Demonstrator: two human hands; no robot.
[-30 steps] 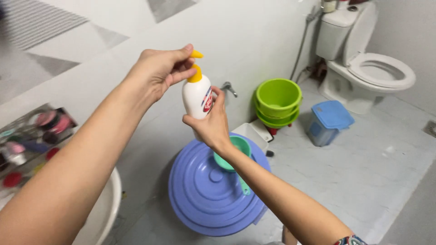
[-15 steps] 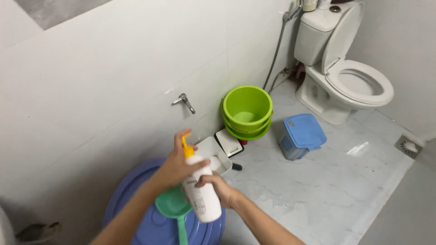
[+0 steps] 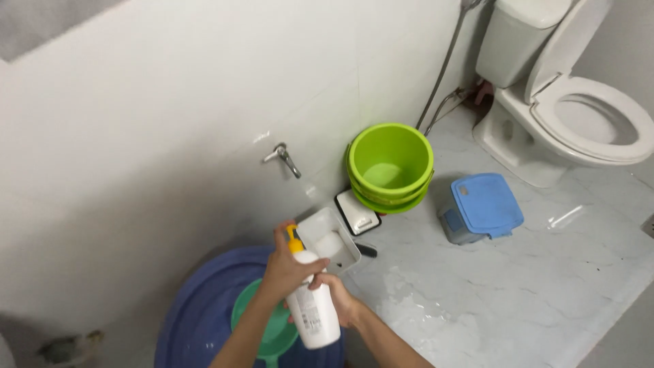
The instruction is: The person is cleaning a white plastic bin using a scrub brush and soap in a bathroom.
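Observation:
I hold a white spray bottle [image 3: 315,315] with a yellow nozzle low in the head view, near the bottom middle. My left hand [image 3: 286,269] wraps over the bottle's top and nozzle. My right hand [image 3: 338,300] grips the bottle's body from the right side. Under my hands lies a green scoop [image 3: 259,320] resting on a big blue lid [image 3: 197,313]. A white square tub [image 3: 330,240] with something pale inside stands just beyond the nozzle.
A wall tap [image 3: 285,158] sticks out above the tub. Stacked green buckets [image 3: 390,165] stand against the wall, a small white box [image 3: 357,212] beside them. A blue-lidded container [image 3: 482,208] and a white toilet [image 3: 565,102] are at right on a wet marble floor [image 3: 518,300].
The bottle and both hands came down from chest height to just above the blue lid. My view tilted down and right, so the shelf at left is gone and more floor shows.

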